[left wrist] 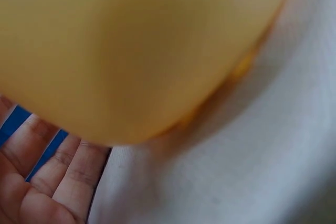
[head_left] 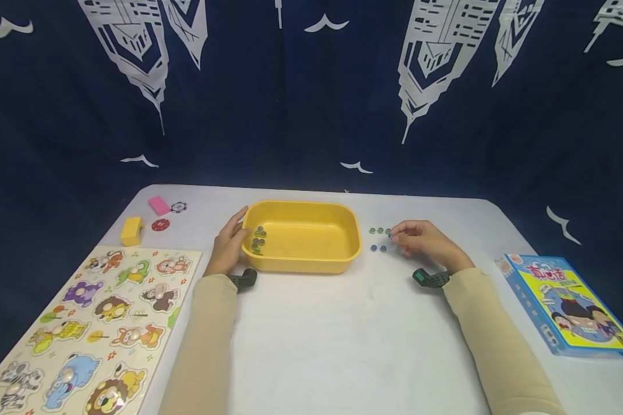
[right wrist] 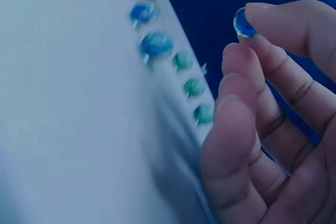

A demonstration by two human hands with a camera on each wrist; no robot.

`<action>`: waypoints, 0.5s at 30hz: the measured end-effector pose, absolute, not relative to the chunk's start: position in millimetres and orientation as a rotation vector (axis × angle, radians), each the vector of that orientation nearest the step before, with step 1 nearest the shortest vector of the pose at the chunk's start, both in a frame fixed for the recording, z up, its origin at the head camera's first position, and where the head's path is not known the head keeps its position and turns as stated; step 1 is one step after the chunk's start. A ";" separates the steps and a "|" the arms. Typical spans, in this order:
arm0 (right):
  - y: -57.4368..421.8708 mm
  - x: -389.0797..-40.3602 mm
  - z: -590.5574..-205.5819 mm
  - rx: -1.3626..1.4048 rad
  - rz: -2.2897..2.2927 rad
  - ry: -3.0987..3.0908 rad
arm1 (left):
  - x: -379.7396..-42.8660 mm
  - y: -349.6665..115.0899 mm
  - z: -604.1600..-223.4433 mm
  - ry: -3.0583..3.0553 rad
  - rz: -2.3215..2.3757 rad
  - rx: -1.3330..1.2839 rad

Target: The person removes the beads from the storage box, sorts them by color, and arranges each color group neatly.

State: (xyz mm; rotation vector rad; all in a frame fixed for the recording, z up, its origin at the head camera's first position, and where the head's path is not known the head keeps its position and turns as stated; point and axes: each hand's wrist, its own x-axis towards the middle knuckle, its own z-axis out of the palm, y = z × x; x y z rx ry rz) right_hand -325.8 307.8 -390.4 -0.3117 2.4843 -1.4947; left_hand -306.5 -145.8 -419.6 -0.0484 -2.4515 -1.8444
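Observation:
A yellow plastic basin [head_left: 306,264] stands on the table, with several blue and green glass marbles [head_left: 259,242] gathered at its left end. My left hand [head_left: 227,248] holds the basin's left rim, thumb over the edge and fingers along the outer wall; the left wrist view shows these fingers [left wrist: 79,174] beside the wall. To the right of the basin, my right hand [head_left: 427,239] pinches a blue marble [right wrist: 244,23] between thumb and forefinger, raised above the table. Close by lie a row of three green marbles [right wrist: 193,87] and two blue marbles [right wrist: 156,44].
An animal peg puzzle board [head_left: 150,271] covers the table's left side. Beyond it are a yellow block [head_left: 132,231], a pink block [head_left: 158,205], a red chip [head_left: 160,225] and a black-and-white chip [head_left: 179,207]. A blue game box [head_left: 576,305] lies at the right edge.

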 end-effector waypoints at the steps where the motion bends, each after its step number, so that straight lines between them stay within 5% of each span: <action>1: 310.0 -326.6 -394.3 -0.302 -1.470 2.498 | -306.3 -145.9 -419.6 -2.452 -1.847 -0.045; 15: 315.2 -325.3 -403.9 -0.288 -1.293 2.592 | -305.4 -144.5 -418.0 -2.450 -1.852 -0.002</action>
